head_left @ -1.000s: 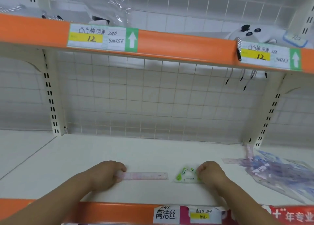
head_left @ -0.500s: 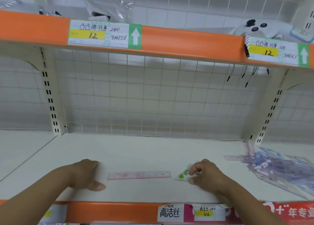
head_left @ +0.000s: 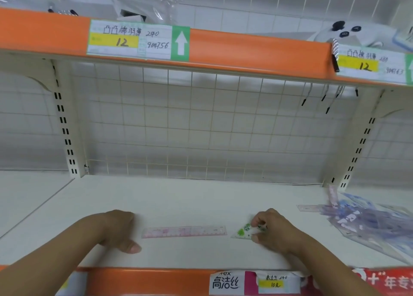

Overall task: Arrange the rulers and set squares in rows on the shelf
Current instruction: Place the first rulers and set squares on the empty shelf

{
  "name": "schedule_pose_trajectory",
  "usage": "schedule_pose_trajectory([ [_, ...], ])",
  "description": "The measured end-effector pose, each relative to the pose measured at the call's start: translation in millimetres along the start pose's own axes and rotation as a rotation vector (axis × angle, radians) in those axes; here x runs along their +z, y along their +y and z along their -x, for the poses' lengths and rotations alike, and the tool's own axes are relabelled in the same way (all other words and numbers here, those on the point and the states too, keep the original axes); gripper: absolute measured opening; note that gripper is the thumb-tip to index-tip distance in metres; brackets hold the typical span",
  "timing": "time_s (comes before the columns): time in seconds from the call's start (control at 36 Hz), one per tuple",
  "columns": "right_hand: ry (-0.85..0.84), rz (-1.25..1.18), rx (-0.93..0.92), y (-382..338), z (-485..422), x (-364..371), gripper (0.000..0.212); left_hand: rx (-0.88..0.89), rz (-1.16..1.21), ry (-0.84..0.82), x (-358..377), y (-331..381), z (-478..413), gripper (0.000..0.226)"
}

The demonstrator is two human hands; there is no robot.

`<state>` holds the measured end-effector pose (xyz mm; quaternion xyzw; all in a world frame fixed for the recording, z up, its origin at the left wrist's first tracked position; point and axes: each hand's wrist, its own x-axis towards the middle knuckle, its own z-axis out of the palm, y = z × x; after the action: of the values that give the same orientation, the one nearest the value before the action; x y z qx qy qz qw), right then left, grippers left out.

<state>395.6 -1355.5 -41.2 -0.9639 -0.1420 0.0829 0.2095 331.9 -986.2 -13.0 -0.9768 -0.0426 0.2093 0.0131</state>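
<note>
The right hand's (head_left: 273,231) fingers (head_left: 259,220) pinch the set square (head_left: 242,232) at its edge. It lies flat on the shelf (head_left: 178,201) front, just beside the ruler (head_left: 184,231), and is probably thin, light, slippery plastic. The left hand (head_left: 118,229) lies loosely curled and empty.

My view of the set square (head_left: 242,232) stops at the right hand (head_left: 273,231), whose fingers (head_left: 257,222) pinch and cover its right corner. The left hand (head_left: 118,228) shows me only its back and thumb; its other fingers fold under, out of sight. Both forearms run off the bottom edge. The pile (head_left: 362,223) of rulers at the right is smeared and cut by the frame's edge, so I cannot count it. The pink ruler (head_left: 184,231) has figures too small to read. The right label (head_left: 371,64) is also cut off.
</note>
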Motion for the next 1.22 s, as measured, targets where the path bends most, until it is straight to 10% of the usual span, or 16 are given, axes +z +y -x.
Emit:
schedule_pose_trajectory([
  [0.14,-0.093,0.033,0.020,-2,1,-7,0.053,0.003,-0.035,-0.023,-9,10,8,0.066],
  [0.36,-0.149,0.050,0.006,-3,0,-13,0.024,-0.004,-0.134,-0.059,-11,17,11,0.066],
  [0.53,-0.207,0.009,0.044,-7,-1,-19,0.063,-0.005,-0.186,-0.069,-14,22,13,0.066],
  [0.83,-0.207,0.085,0.025,-14,-6,-18,0.038,-0.009,-0.190,-0.075,-13,19,13,0.064],
  [1.0,-0.225,0.103,0.029,-17,-10,-15,0.073,-0.010,-0.078,-0.071,-6,11,10,0.058],
  [1.22,-0.257,0.089,0.061,-17,-14,-17,0.050,-0.008,-0.006,-0.009,6,7,12,0.054],
])
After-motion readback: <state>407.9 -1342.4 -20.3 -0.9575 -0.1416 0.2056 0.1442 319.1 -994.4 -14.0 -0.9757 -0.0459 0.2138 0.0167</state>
